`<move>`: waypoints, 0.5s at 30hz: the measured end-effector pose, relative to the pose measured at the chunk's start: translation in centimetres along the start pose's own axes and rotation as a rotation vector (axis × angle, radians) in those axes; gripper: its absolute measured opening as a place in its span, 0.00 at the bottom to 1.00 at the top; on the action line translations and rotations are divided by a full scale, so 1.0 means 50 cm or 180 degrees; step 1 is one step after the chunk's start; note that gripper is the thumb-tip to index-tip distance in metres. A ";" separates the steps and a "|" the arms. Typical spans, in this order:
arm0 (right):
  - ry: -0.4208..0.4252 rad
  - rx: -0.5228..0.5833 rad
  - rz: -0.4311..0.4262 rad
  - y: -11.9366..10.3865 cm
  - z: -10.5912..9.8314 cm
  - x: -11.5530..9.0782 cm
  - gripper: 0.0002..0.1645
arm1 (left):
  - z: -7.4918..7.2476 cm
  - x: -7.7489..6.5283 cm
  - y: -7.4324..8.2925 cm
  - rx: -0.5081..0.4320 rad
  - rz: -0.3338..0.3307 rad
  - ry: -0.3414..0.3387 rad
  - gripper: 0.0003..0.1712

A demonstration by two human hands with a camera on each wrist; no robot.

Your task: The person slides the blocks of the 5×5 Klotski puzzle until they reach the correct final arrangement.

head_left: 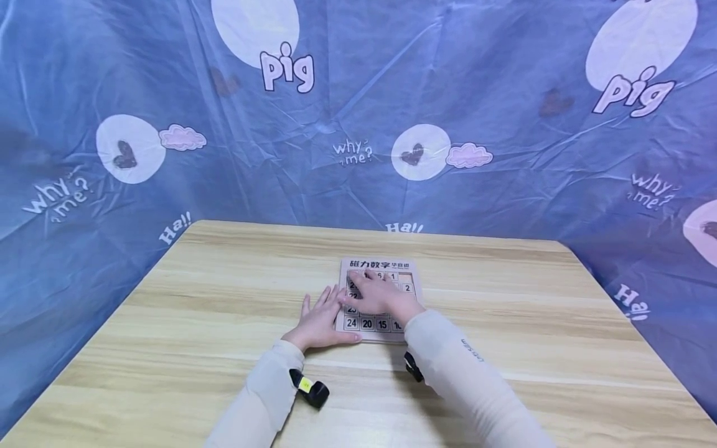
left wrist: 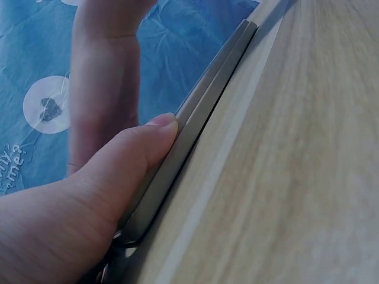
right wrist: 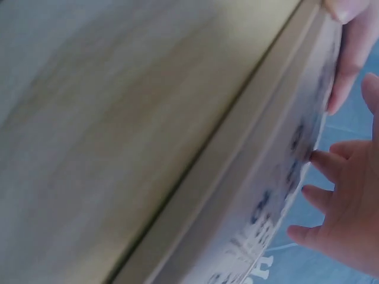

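A sliding number puzzle (head_left: 366,324) in a pale frame lies flat on the table, with Chinese characters along its far edge. Its far right slot (head_left: 405,278) holds no tile and shows bare wood colour. My left hand (head_left: 318,326) steadies the near left corner, fingers spread straight along the left side and thumb (left wrist: 155,135) pressed on the near edge. Over the upper left tiles reaches my right hand (head_left: 376,295), fingers extended and fingertips (right wrist: 323,161) right at the tile faces. It hides many middle tiles; 24, 20 and 15 show in the near row.
The wood-grain table (head_left: 224,286) stretches around the puzzle on all sides. A blue printed cloth (head_left: 358,112) hangs behind it and at both sides. Each sleeved wrist carries a small black camera, one (head_left: 316,393) on the left.
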State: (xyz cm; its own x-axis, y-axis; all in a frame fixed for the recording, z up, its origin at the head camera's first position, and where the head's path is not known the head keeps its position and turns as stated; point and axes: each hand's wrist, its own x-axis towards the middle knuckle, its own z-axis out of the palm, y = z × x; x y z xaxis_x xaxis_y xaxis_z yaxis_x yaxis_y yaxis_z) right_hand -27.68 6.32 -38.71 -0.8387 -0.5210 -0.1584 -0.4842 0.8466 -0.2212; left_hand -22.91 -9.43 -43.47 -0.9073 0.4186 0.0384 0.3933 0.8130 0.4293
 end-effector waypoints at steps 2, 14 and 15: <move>-0.0043 -0.0085 0.0061 0.001 0.003 0.000 0.45 | -0.001 0.001 -0.001 0.0016 0.0006 0.0006 0.60; 0.0003 -0.0115 0.0155 0.022 0.011 -0.016 0.46 | -0.002 0.003 0.001 0.0025 -0.0048 -0.0014 0.61; 0.0012 -0.0096 0.0170 0.026 0.012 -0.018 0.45 | -0.002 0.002 0.001 0.0023 -0.0051 -0.0012 0.61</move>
State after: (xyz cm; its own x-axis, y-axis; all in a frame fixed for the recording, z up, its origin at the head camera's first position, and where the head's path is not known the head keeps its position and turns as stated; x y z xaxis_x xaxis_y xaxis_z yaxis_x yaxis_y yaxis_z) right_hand -27.40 7.80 -39.44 -0.8645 -0.4746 -0.1656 -0.4458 0.8761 -0.1834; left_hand -23.02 -9.38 -43.38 -0.9130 0.4069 0.0282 0.3797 0.8225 0.4234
